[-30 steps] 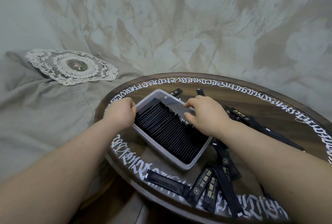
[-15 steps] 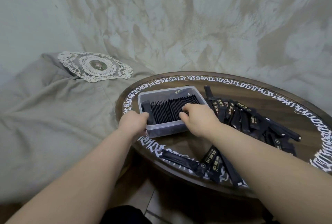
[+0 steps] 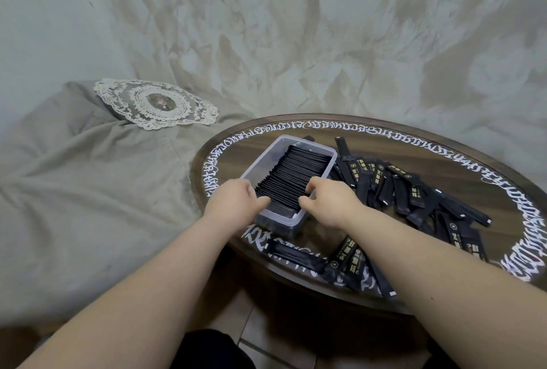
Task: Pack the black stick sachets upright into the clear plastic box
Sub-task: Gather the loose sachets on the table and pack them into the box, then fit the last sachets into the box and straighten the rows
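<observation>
The clear plastic box stands on the round wooden table, filled with a tight row of upright black stick sachets. My left hand grips the box's near left corner, thumb over the rim. My right hand reaches into the near end of the box, its curled fingers and thumb on the sachet tops. Loose black sachets lie heaped on the table to the right of the box. A few more sachets lie near the table's front edge.
The table carries white calligraphy around its rim. A grey fabric-covered seat with a lace doily lies to the left. A mottled wall stands behind. Tiled floor shows below the table edge.
The box has turned on the table, its long side now running away from me. Both hands have shifted to its near end. The camera view has moved as well.
</observation>
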Tool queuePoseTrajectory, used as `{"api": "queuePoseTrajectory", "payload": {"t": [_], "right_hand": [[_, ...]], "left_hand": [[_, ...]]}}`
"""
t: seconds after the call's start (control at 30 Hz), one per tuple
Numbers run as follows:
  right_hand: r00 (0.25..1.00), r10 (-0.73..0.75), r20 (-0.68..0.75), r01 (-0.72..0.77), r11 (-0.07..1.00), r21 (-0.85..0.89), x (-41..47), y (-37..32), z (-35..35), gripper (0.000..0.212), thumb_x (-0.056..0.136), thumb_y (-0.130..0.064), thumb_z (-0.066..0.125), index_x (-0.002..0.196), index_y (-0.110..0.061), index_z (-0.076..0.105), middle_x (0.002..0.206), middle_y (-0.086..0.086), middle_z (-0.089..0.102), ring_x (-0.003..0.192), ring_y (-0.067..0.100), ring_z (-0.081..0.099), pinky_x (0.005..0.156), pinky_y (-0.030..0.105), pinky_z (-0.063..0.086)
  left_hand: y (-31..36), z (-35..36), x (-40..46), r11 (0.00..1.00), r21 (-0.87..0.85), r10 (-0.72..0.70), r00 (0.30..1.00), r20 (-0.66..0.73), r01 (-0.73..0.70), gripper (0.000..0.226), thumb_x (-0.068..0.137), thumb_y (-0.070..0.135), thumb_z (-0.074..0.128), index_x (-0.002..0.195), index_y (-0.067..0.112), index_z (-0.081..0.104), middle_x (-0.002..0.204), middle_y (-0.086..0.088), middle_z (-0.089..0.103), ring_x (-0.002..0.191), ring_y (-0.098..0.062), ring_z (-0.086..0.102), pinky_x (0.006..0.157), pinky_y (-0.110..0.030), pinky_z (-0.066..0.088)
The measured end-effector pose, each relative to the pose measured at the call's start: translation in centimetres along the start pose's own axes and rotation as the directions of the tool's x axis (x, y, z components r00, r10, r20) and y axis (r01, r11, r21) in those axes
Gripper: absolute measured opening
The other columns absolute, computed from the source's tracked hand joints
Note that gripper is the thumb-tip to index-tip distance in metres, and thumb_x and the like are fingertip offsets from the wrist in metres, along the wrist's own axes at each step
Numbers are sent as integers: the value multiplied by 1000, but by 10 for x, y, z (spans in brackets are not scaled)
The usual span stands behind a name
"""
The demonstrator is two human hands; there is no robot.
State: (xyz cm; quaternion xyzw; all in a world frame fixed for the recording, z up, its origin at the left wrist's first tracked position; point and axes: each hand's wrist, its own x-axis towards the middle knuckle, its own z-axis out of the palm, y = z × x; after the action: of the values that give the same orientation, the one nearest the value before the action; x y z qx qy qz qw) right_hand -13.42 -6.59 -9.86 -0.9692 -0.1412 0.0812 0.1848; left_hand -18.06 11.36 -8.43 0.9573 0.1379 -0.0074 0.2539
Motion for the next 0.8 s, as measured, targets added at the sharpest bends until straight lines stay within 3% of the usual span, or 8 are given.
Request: {"api": "queuePoseTrajectory", "payload": {"t": [0.1,0.2,0.3,0.4,0.5,0.63,0.7,0.8], "right_hand": [[1000,-12,-13,13,998,68,5,1,1,33,94,-27,44,124,-16,50,108,8,64,98,27,57,77,32,45],[998,-46,-33,50,990,132,11,1,5,42,97,-23,41,139,-18,39,118,10,63,107,28,57,82,31,42],[997,-60,-50,69,978,195,19,2,9,46,99,-25,41,144,-22,32,123,9,62,111,29,56,89,33,44],[997,-56,-55,70,957,281,22,4,9,53,97,-34,47,146,-27,29,131,7,58,117,25,55,97,35,43],[993,-88,-80,105,965,242,12,12,1,55,94,-40,53,144,-29,34,136,2,54,122,20,52,98,33,40],[987,-89,-135,100,992,80,-13,36,-10,43,92,-33,56,133,-23,49,121,-1,62,107,20,59,90,31,44],[988,-50,-147,47,999,-23,-29,52,-14,36,92,-34,56,125,-21,55,109,-1,65,104,22,59,86,32,47],[990,84,-116,-102,982,-157,-51,71,-19,27,91,-43,53,101,-19,58,99,2,66,92,25,60,75,34,50]], "left_hand": [[-4,2,4,972,83,220,976,-4,-219,21,77,47,72,84,31,62,88,11,64,94,-14,56,75,-29,44],[-13,9,13,934,128,324,941,101,-335,41,70,62,71,103,38,69,105,16,63,109,-13,48,95,-39,43],[-17,13,19,928,53,361,925,114,-369,17,68,63,68,73,47,65,91,18,67,98,-12,58,89,-44,48],[-15,16,21,934,96,335,937,97,-344,28,76,57,68,58,36,63,76,9,68,81,-12,61,80,-41,51],[-10,17,16,923,154,357,934,9,-354,29,80,53,68,66,28,69,81,7,67,81,-13,59,78,-38,52],[5,22,-6,847,207,520,843,-134,-490,20,85,42,67,97,26,72,105,9,58,100,-12,52,86,-33,46],[16,27,-18,787,234,594,804,-35,-571,20,88,40,64,102,27,71,106,9,59,98,-12,56,83,-31,46],[27,44,-25,693,338,583,771,258,-637,27,89,38,62,113,27,68,111,6,64,104,-17,59,86,-29,47]]}}
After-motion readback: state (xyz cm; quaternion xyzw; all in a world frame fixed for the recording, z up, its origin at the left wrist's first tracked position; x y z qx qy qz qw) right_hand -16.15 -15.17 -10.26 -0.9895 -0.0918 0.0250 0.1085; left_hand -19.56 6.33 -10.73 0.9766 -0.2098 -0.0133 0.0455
